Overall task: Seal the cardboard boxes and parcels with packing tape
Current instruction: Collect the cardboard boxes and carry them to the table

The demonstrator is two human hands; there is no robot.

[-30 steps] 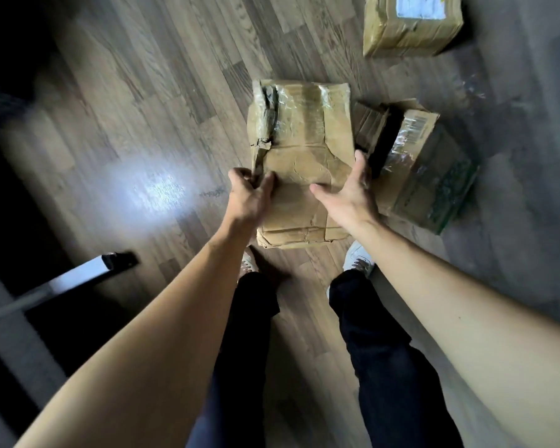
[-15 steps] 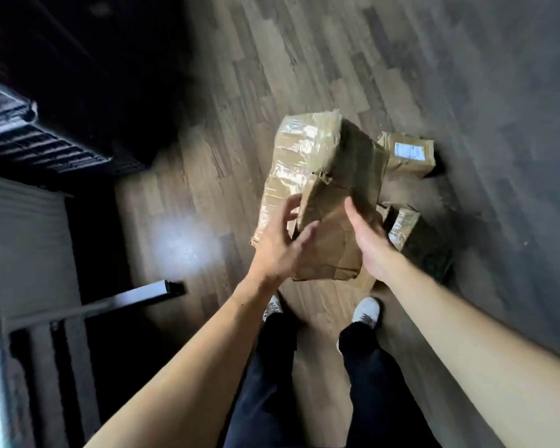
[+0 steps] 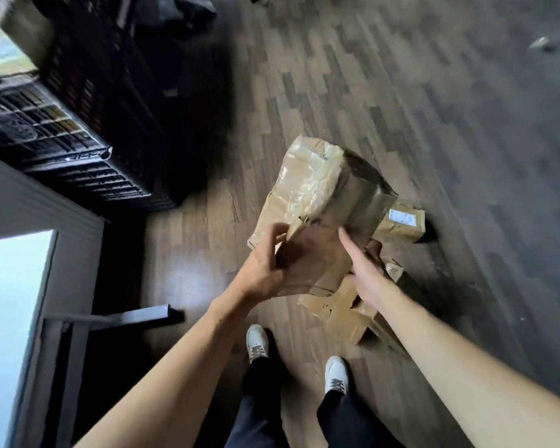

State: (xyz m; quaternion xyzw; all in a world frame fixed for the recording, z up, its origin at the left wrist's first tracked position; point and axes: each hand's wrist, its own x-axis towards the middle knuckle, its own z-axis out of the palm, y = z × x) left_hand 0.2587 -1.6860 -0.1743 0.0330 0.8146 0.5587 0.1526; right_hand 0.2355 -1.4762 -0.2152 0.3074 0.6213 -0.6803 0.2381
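I hold a crumpled brown cardboard parcel (image 3: 317,202) in the air above the wooden floor, tilted, its far end wrapped in shiny clear tape. My left hand (image 3: 265,263) grips its near left edge, thumb on top. My right hand (image 3: 362,266) holds the near right side, thumb on the top face and fingers under it. On the floor below lie a flat taped parcel (image 3: 340,312) under my right wrist and a small box with a white label (image 3: 401,223) further right. No tape roll is in view.
A dark slatted crate (image 3: 78,150) stands at the left, by a white wall or door frame (image 3: 26,202). A dark metal bar (image 3: 133,316) lies low at the left. My two white shoes (image 3: 257,342) stand on the wooden floor (image 3: 434,124) below the parcels.
The parcel came up off the floor and turned in both hands. My view rose and swung left, bringing the dark crate and the white frame into view.
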